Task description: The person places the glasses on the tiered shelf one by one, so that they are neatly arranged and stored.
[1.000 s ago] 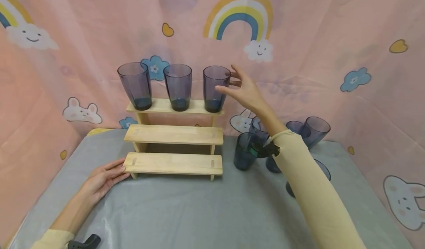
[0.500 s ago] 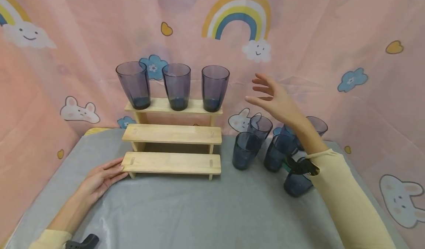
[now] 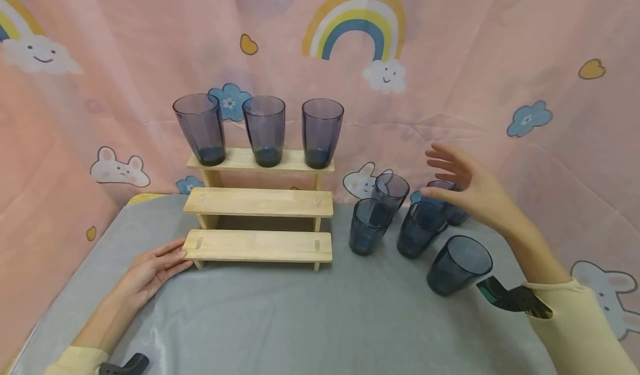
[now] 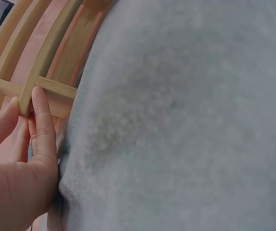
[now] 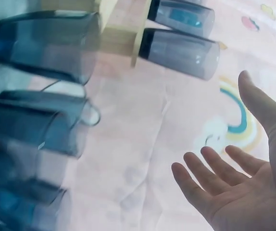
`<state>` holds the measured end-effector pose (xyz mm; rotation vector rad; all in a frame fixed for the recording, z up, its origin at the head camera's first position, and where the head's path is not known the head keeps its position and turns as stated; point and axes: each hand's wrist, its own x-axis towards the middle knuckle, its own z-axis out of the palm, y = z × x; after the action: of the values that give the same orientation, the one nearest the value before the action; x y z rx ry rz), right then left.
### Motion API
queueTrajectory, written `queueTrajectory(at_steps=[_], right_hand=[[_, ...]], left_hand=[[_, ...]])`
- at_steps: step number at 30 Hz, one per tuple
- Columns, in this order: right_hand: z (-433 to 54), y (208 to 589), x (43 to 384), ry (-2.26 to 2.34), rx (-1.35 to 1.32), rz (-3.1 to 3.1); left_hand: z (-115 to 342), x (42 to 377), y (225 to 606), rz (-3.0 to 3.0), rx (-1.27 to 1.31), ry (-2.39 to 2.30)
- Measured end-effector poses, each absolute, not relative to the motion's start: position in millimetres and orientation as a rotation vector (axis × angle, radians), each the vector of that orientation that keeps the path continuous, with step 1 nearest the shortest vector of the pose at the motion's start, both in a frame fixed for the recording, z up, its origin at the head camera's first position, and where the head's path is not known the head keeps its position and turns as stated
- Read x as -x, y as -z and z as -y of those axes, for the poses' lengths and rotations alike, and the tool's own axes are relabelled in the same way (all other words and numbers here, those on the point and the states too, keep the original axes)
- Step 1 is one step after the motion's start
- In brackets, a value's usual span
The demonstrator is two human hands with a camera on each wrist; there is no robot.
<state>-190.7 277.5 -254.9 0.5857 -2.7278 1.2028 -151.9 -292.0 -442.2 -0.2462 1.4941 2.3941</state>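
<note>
A three-tier wooden display stand (image 3: 257, 245) stands on the grey cloth. Three tinted drinking glasses, the left one (image 3: 201, 130), the middle one (image 3: 265, 133) and the right one (image 3: 322, 133), are upright along its top tier. My left hand (image 3: 152, 272) holds the left end of the lowest tier; in the left wrist view the plank (image 4: 37, 72) lies between thumb and fingers. My right hand (image 3: 472, 189) hangs with spread fingers above a group of similar glasses, partly hiding those at the back. Nothing is in its palm (image 5: 239, 192) in the right wrist view.
The grouped glasses on the right include a front one (image 3: 459, 265), a left one (image 3: 369, 228), a middle one (image 3: 420, 230) and one behind (image 3: 392, 189). A pink patterned cloth (image 3: 450, 41) hangs close behind the stand. Grey cloth (image 3: 280, 319) covers the tabletop.
My right hand has left the right glass on the top tier and moved right and down to above the grouped glasses. The left hand stays at the stand.
</note>
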Motion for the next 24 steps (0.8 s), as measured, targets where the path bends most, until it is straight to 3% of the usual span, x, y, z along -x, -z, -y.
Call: queueTrajectory(at_steps=[13, 24], right_hand=[[-356, 312, 156, -1.301, -0.729, 2.761], [-378, 360, 130, -1.399, -0.690, 2.740]], left_hand=[[293, 151, 441, -1.432, 0.217, -2.423], [292, 151, 442, -1.410, 0.203, -2.432]])
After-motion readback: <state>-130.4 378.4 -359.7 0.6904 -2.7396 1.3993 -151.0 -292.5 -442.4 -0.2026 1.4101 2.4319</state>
